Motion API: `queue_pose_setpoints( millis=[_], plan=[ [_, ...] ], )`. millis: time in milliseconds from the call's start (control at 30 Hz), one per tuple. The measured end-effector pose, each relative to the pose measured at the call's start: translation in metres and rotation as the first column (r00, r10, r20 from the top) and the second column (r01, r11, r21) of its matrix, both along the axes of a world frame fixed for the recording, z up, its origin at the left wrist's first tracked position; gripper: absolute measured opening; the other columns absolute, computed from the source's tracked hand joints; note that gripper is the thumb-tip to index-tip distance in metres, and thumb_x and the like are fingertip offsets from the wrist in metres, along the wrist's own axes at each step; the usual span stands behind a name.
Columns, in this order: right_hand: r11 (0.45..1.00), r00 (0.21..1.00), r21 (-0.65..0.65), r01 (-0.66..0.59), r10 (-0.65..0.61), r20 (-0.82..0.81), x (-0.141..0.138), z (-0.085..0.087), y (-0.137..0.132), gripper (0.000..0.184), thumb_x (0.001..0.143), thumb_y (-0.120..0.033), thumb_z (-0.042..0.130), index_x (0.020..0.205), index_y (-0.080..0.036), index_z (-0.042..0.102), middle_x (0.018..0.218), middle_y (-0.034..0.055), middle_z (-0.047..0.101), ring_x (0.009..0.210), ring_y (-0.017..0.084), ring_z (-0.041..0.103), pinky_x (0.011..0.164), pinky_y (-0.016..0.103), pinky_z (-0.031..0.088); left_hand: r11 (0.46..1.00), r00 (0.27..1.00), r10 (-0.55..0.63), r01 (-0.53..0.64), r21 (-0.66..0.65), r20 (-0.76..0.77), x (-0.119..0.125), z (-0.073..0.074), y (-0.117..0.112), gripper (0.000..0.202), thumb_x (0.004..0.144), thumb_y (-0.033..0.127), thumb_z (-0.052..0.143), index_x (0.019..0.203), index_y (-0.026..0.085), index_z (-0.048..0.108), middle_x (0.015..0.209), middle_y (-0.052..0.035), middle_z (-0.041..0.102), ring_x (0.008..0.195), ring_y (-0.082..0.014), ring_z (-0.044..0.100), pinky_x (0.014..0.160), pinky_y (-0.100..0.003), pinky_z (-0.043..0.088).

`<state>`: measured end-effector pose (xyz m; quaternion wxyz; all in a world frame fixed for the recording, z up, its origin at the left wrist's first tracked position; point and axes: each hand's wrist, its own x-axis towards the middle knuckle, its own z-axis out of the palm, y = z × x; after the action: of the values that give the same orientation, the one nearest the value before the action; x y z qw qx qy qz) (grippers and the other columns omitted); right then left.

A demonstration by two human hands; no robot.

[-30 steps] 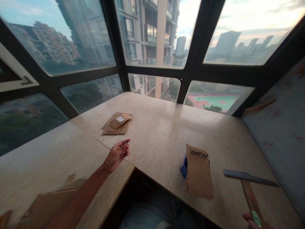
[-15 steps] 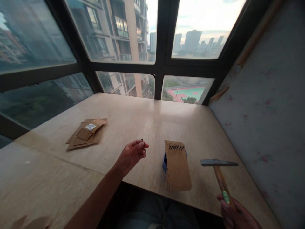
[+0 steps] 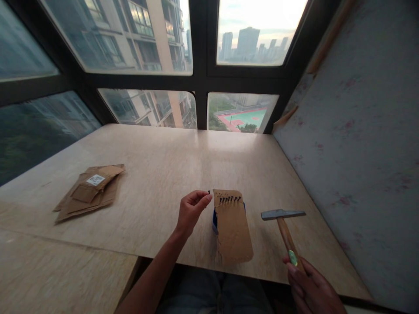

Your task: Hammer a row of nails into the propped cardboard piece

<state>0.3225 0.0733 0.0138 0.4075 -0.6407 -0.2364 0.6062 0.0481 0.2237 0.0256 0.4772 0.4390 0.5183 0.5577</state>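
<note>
My left hand (image 3: pixel 191 209) hovers over the table with thumb and fingers pinched on a small dark nail (image 3: pixel 208 192). Just to its right lies a strip of brown cardboard (image 3: pixel 232 226) on top of a blue object (image 3: pixel 214 220); a row of several dark nails (image 3: pixel 229 199) stands along the strip's far end. My right hand (image 3: pixel 310 288), at the lower right, is closed round the wooden handle of a hammer (image 3: pixel 283 224), whose grey metal head points left above the table to the right of the cardboard.
The pale wooden table (image 3: pixel 170 161) fills the corner under dark-framed windows. A pile of flattened cardboard pieces with a white label (image 3: pixel 88 189) lies at the left. A grey wall (image 3: pixel 360 144) stands close on the right. My knees show under the near edge.
The view has swung to the right. My left hand carried the nail rightward until it came beside the cardboard strip. The hammer stayed raised in my right hand, now closer to the strip.
</note>
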Motion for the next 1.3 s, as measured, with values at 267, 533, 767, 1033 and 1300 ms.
queue_pose_setpoints(
  millis=[267,533,767,1033,1300],
  plan=[
    [0.998,0.998,0.020,0.065,-0.065,-0.020,-0.004,-0.005,0.002,0.057,0.077,-0.064,0.072,0.107,-0.022,0.048,0.043,-0.0153,0.042,0.022,0.003,0.031,0.022,0.011,0.030,0.984,0.975,-0.139,0.156,0.090,-0.171,-0.006,-0.006,0.007,0.020,0.078,0.037,0.077,0.079,0.018,0.077,0.074,-0.0056,0.072,0.065,-0.0138,0.059,0.059,-0.025,0.047],
    [0.999,0.999,0.018,0.048,-0.048,0.004,-0.005,-0.013,0.002,0.055,0.079,-0.063,0.069,0.108,-0.021,0.051,0.046,-0.0139,0.046,0.020,0.003,0.030,0.021,0.012,0.030,0.893,0.831,-0.241,0.392,0.221,-0.502,-0.012,0.003,0.017,0.016,0.088,0.030,0.066,0.082,0.020,0.077,0.081,-0.0071,0.068,0.072,-0.0152,0.061,0.064,-0.026,0.049],
    [1.000,1.000,0.000,0.028,-0.028,-0.001,-0.005,-0.010,0.001,0.057,0.076,-0.065,0.071,0.107,-0.021,0.050,0.042,-0.0147,0.043,0.021,0.005,0.031,0.021,0.013,0.032,0.854,0.748,-0.224,0.460,0.244,-0.625,-0.013,0.004,0.019,0.018,0.092,0.026,0.060,0.085,0.019,0.075,0.084,-0.0077,0.068,0.077,-0.0166,0.063,0.072,-0.029,0.051],
    [0.998,0.999,0.048,0.048,-0.049,0.020,-0.011,0.002,0.001,0.059,0.079,-0.065,0.068,0.114,-0.021,0.048,0.042,-0.0150,0.043,0.021,0.004,0.028,0.022,0.012,0.030,0.833,0.722,-0.173,0.470,0.291,-0.670,-0.013,-0.001,0.016,0.017,0.094,0.025,0.058,0.094,0.019,0.074,0.088,-0.0084,0.068,0.083,-0.0179,0.063,0.075,-0.031,0.052],
    [0.966,0.925,0.155,-0.206,0.140,0.354,-0.023,0.079,0.016,0.043,0.087,-0.061,0.061,0.104,-0.021,0.062,0.038,-0.0100,0.041,0.030,0.008,0.033,0.031,0.018,0.025,0.837,0.739,-0.129,0.439,0.326,-0.661,-0.013,-0.010,0.012,0.017,0.094,0.027,0.058,0.096,0.020,0.073,0.093,-0.0096,0.067,0.087,-0.0189,0.063,0.077,-0.032,0.052]
  ],
)
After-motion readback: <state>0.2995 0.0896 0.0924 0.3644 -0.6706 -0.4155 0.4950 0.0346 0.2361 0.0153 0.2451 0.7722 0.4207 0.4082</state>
